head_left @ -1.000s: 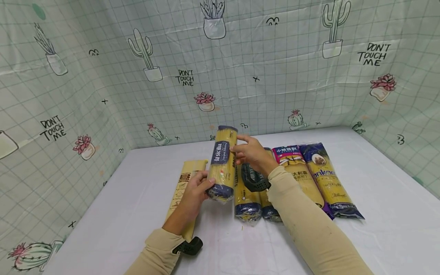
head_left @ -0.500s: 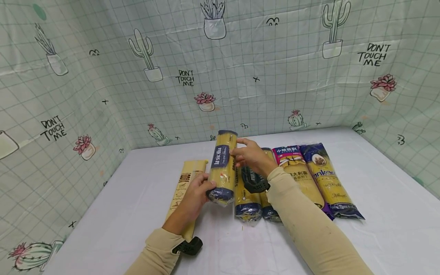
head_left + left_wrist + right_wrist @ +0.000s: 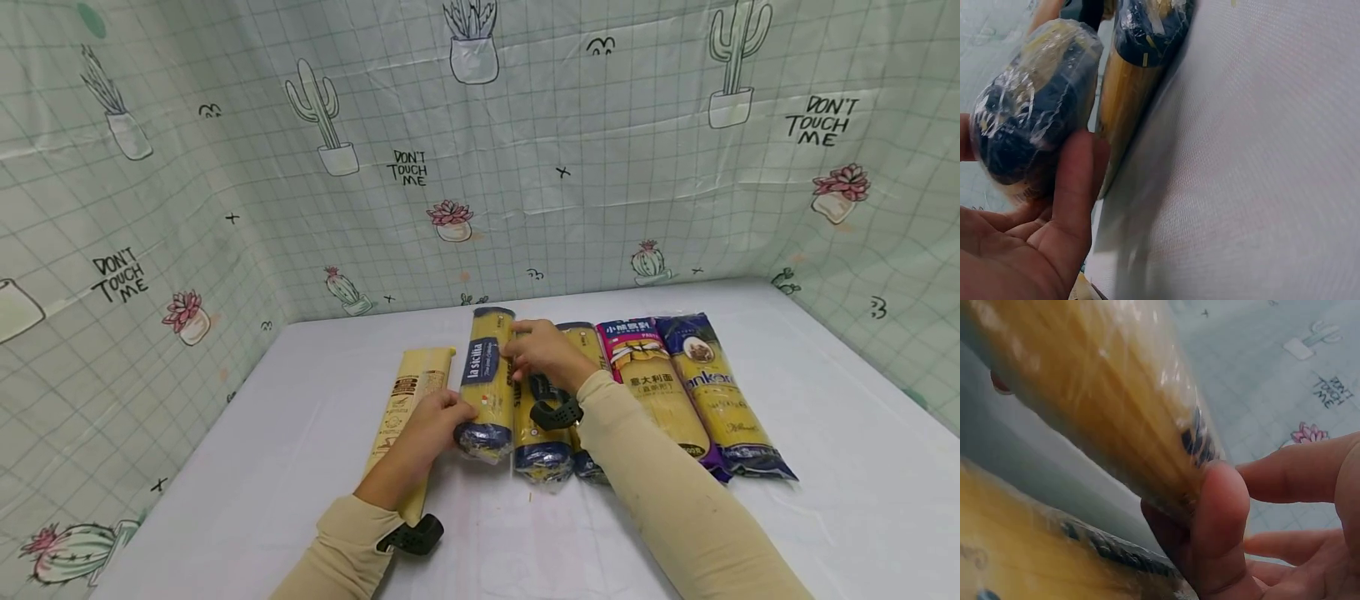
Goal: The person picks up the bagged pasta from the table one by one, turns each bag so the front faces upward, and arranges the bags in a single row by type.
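Both hands hold a clear-wrapped pack of spaghetti (image 3: 491,387) with dark blue bands and a "la sicilia" label. My left hand (image 3: 429,427) grips its lower end; the left wrist view shows fingers and thumb around the crinkled blue end (image 3: 1035,112). At the upper right side, my right hand (image 3: 551,354) pinches the pack near its far end, thumb (image 3: 1222,506) on the wrapper. The pack is held over the white table, with a gap below it in the wrist views. Just right of it lies a second, similar spaghetti pack (image 3: 542,454), partly covered by the right hand and wrist.
Left of the held pack lies a cream noodle pack (image 3: 408,392), partly under the left forearm. Rightward in a row are another blue-banded pack (image 3: 583,340), a pink-and-purple pasta bag (image 3: 660,392) and a blue-and-yellow bag (image 3: 723,400). A patterned curtain (image 3: 525,125) rises behind the white table (image 3: 300,467).
The held spaghetti pack has come down toward the table and now lies closer alongside the neighbouring pack. Both hands moved with it, the right hand lowering most.
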A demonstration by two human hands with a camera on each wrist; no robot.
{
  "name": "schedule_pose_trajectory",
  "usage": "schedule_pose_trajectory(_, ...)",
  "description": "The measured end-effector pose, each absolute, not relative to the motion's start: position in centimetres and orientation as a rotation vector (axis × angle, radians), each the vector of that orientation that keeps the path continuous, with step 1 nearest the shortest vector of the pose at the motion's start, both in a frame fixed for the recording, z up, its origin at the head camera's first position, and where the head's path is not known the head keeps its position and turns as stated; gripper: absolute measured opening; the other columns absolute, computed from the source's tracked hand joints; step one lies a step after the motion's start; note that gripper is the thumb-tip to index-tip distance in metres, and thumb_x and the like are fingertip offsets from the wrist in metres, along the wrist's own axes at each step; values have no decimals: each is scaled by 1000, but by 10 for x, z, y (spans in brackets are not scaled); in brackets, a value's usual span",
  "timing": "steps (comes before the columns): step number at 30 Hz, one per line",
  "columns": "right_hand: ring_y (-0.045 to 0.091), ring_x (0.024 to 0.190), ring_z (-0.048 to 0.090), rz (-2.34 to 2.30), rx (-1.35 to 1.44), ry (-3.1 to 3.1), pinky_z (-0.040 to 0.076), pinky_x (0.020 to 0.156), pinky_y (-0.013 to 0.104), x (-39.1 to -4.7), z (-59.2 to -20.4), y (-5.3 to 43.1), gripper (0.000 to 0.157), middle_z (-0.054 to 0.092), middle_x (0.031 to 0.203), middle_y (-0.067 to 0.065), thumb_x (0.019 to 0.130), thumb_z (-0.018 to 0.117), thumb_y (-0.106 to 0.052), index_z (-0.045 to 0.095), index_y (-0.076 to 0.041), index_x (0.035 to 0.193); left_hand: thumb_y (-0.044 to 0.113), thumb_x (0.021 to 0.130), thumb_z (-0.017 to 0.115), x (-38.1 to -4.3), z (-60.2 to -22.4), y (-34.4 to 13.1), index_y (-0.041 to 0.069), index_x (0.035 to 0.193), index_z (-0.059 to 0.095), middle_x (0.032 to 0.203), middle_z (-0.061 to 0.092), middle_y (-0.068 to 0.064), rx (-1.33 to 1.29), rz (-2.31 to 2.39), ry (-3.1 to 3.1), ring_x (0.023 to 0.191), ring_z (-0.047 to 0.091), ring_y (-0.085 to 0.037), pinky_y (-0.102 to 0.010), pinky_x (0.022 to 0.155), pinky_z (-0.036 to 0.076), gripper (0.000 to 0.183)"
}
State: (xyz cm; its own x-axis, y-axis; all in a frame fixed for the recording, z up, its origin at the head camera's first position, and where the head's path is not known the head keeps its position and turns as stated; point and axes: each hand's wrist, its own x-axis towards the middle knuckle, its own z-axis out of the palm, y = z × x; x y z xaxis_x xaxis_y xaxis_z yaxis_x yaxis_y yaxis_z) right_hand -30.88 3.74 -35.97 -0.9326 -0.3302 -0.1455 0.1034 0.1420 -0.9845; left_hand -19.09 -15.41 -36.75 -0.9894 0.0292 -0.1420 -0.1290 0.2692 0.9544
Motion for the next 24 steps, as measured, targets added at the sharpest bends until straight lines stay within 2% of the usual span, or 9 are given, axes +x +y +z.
schedule_pose_trajectory(4, 17, 61, 59, -1789, -248, 2132, 56, 60, 29, -308, -361, 37, 64, 60, 126, 22, 95, 63, -7, 37, 1, 153, 14, 89, 64, -190, -369, -153, -1, 95, 64, 97, 65, -11, -78, 1725, 2431, 81, 59, -17, -27, 65, 49, 16)
schedule_pose_trajectory(9, 20, 72, 61, -1752, -280, 2127, 56, 62, 31, -306, -360, 39, 58, 49, 144, 22, 98, 62, -14, 41, 1, 151, 14, 86, 63, -189, -372, -154, 0, 94, 66, 91, 65, -9, -49, 1602, 2493, 76, 55, -17, -28, 61, 45, 17)
schedule_pose_trajectory(15, 28, 85, 64, -1663, -329, 2176, 57, 67, 35, -305, -358, 39, 38, 50, 142, 18, 100, 58, -24, 62, -1, 130, 13, 86, 61, -187, -370, -155, -1, 91, 68, 83, 65, -8, -17, 1476, 2566, 67, 56, -15, -27, 56, 44, 16)
schedule_pose_trajectory(18, 29, 88, 65, -1638, -316, 2183, 58, 68, 36, -306, -357, 37, 34, 51, 140, 17, 101, 58, -25, 64, 0, 122, 11, 87, 61, -186, -369, -155, -1, 90, 67, 80, 64, -7, 9, 1425, 2592, 65, 56, -15, -27, 55, 43, 14)
schedule_pose_trajectory(24, 32, 93, 70, -1617, -255, 2206, 59, 70, 38, -302, -343, 37, 52, 49, 142, 27, 102, 57, -27, 49, 3, 144, 12, 86, 62, -187, -369, -155, 3, 81, 62, 73, 59, -6, 27, 1322, 2667, 56, 50, -15, -26, 49, 41, 10)
